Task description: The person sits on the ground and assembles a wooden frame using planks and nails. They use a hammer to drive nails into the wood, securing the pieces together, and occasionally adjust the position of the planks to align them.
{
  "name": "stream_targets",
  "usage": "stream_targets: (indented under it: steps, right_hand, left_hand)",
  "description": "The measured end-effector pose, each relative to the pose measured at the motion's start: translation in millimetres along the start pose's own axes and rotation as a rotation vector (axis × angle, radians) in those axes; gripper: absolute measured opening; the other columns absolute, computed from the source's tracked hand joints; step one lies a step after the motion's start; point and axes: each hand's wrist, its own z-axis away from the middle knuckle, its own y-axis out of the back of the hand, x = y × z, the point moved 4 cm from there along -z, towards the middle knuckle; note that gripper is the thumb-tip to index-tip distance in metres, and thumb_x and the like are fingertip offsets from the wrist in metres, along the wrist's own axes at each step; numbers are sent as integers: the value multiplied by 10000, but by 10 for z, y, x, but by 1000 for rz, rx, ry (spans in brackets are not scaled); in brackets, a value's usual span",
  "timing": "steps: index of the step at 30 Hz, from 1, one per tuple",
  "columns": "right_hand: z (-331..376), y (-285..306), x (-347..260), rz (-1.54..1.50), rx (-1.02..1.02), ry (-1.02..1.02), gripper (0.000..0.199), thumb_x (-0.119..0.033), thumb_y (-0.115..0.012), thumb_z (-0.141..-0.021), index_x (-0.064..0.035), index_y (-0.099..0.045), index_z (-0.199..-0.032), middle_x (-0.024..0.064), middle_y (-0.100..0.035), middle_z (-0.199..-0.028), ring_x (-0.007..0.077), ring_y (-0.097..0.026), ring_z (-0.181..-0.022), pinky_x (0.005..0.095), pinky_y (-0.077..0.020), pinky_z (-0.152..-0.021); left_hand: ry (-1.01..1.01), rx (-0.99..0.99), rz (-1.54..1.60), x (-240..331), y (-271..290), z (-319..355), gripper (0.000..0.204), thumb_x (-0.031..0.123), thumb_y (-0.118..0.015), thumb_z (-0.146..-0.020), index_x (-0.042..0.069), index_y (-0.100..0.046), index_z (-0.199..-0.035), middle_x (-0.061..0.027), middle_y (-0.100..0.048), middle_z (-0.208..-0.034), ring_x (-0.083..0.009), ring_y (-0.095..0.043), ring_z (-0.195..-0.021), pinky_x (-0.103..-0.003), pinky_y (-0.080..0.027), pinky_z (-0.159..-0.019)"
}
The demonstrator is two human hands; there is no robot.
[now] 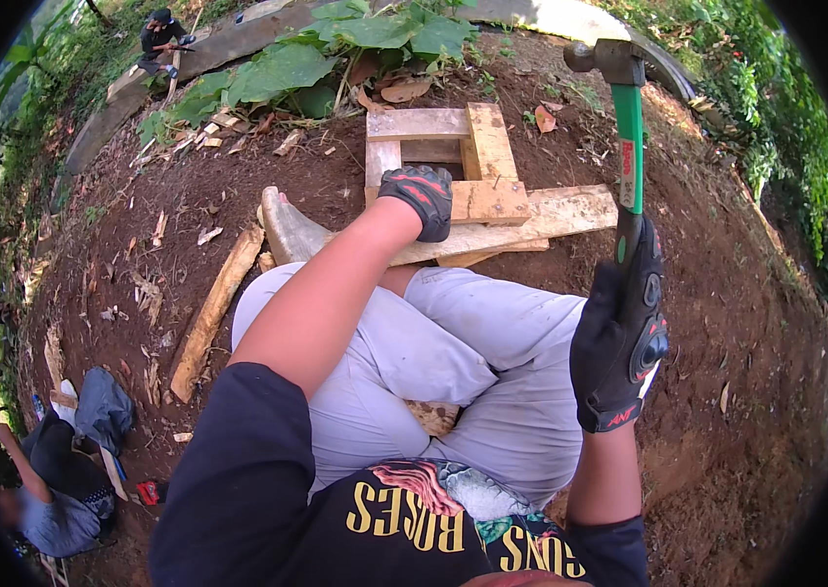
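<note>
"Right hand, in a black glove with a hard guard: what does it do in the head view?"

"It grasps the steel-headed hammer with a green-and-black handle, low on the grip. The hammer's head is the end farthest from the hand."

"And the left hand?"

"Gloved in black with red marks, fingers curled, at the near left part of the square frame of pale wooden boards. Its palm is hidden, so I cannot tell whether it grips the wood."

"Where does the frame lie, then?"

"Beyond the left hand and to its right, beside the long pale plank; the right hand is well apart from it."
</note>
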Motion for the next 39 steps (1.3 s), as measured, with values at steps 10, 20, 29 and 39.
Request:
stream_targets:
  steps: [10, 20, 29, 39]
  right_hand:
    - [-112, 122, -35, -29, -29, -83, 447, -161, -537, -1132, -57, -556, -1566, 266, -708, -1374, 417, -750, -1154, 479, -602, -916]
    - [-141, 145, 8, 34, -134, -31, 414, -191, -580, -1122, -34, -620, -1504, 234, -756, -1289, 361, -782, -1075, 467, -604, -896]
    - [-24, -154, 237, 137, -437, -52, 435, -153, -615, -1073, -80, -630, -1502, 278, -723, -1318, 431, -728, -1197, 503, -587, -993]
    - [-10, -287, 248, 290, -649, 20, 430, -124, -578, -1090, -111, -627, -1517, 233, -736, -1318, 417, -765, -1088, 461, -604, -888]
  left_hand:
    - [-9, 1, -2, -10, -20, -29, 625, 264, -627, -888, -15, -566, -1443, -268, -678, -1393, -384, -686, -1291, -502, -548, -1079]
    - [-15, 21, 8, -33, -2, -41, 638, 269, -597, -910, -27, -556, -1474, -273, -671, -1410, -404, -683, -1288, -514, -548, -1076]
    - [-31, 11, 17, -4, -9, -46, 643, 273, -585, -916, -46, -554, -1474, -278, -683, -1382, -387, -691, -1280, -515, -549, -1065]
    - [-31, 36, 43, 15, 58, -38, 558, 254, -618, -904, -14, -603, -1393, -257, -706, -1348, -395, -705, -1250, -511, -563, -1050]
